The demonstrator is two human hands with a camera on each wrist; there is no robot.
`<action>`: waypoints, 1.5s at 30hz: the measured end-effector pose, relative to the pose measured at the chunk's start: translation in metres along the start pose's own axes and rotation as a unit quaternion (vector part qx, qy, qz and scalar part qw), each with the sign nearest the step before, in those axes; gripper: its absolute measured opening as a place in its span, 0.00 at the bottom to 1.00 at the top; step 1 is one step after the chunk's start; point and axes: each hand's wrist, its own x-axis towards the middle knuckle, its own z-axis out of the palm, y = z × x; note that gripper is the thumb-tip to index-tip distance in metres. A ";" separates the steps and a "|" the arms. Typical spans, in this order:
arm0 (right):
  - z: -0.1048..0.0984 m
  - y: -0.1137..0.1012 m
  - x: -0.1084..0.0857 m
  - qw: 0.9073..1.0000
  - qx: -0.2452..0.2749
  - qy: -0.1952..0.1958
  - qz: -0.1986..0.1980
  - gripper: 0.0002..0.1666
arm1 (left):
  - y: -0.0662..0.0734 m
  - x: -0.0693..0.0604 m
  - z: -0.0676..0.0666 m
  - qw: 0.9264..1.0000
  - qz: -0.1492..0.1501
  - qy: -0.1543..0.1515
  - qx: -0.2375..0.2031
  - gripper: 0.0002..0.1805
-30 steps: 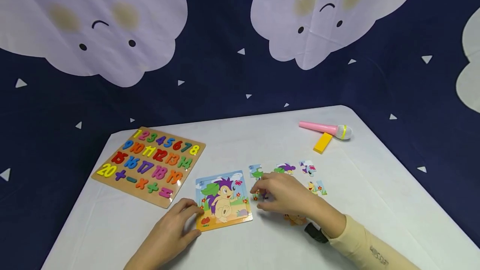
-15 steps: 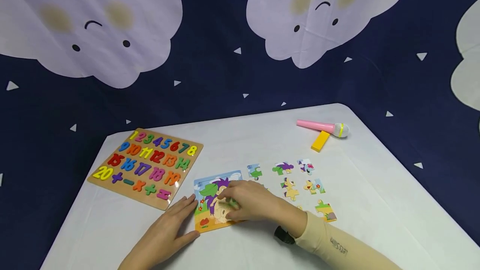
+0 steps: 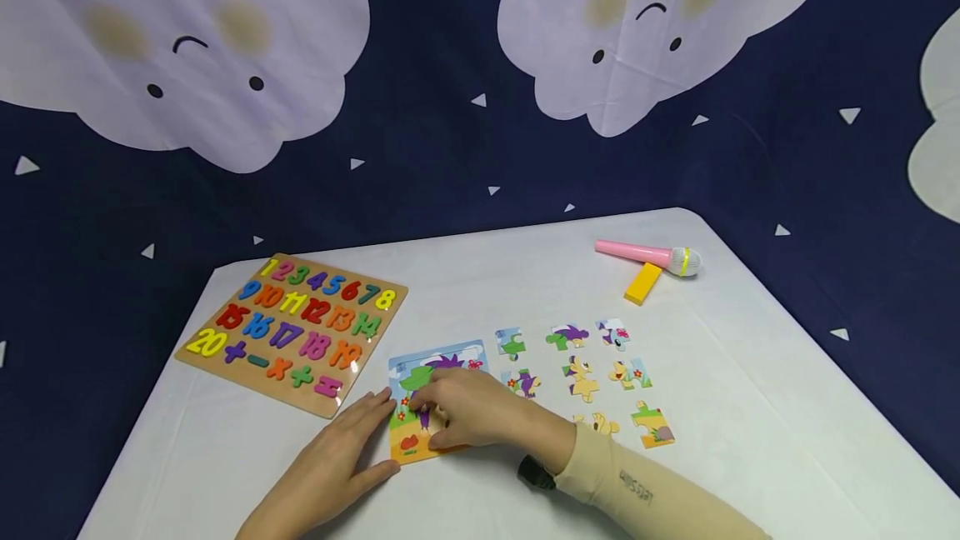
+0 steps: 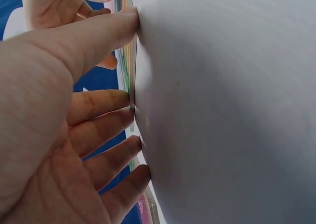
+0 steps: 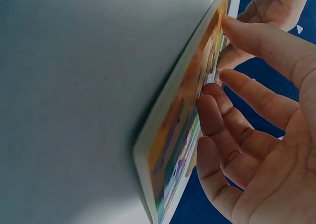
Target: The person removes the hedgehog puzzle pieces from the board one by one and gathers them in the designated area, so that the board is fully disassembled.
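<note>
A picture puzzle board (image 3: 416,444) with a purple-spined hedgehog lies on the white table. My left hand (image 3: 330,461) rests beside it, fingers straight, fingertips and thumb touching its left edge; the left wrist view shows this contact. Over the board's lower middle is my right hand (image 3: 480,411), thumb and index bent down to the surface, seemingly with a small puzzle piece, mostly hidden. In the right wrist view the other fingers of the right hand (image 5: 256,140) are curled loosely by the board (image 5: 187,100). Several loose puzzle pieces (image 3: 581,379) lie in rows to the right.
A number board (image 3: 288,332) with coloured figures lies at the left. At the back right are a pink toy microphone (image 3: 633,252) and a yellow block (image 3: 642,283). A dark cloth (image 3: 427,90) with clouds hangs behind the table.
My right hand has moved left from the loose pieces onto the hedgehog board, uncovering several pieces. The left hand stays at the board's left edge, its fingers now straighter.
</note>
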 end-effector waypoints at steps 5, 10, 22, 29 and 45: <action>0.004 -0.002 0.004 1.000 0.013 -0.004 0.009 0.28 | 0.000 0.000 0.000 1.000 -0.002 -0.001 0.001 0.45; 0.006 -0.005 0.005 1.000 0.017 -0.004 0.011 0.27 | 0.000 0.001 0.000 1.000 -0.002 -0.002 0.003 0.45; 0.007 -0.010 0.007 0.999 0.036 -0.012 0.015 0.30 | 0.001 0.002 0.000 1.000 -0.001 0.002 0.001 0.44; 0.005 -0.011 0.008 0.999 0.035 -0.015 0.018 0.35 | 0.001 0.002 0.001 1.000 -0.003 0.003 0.000 0.44; 0.005 -0.016 0.013 0.997 0.059 -0.012 0.053 0.34 | 0.000 0.000 0.000 1.000 0.001 0.004 -0.008 0.43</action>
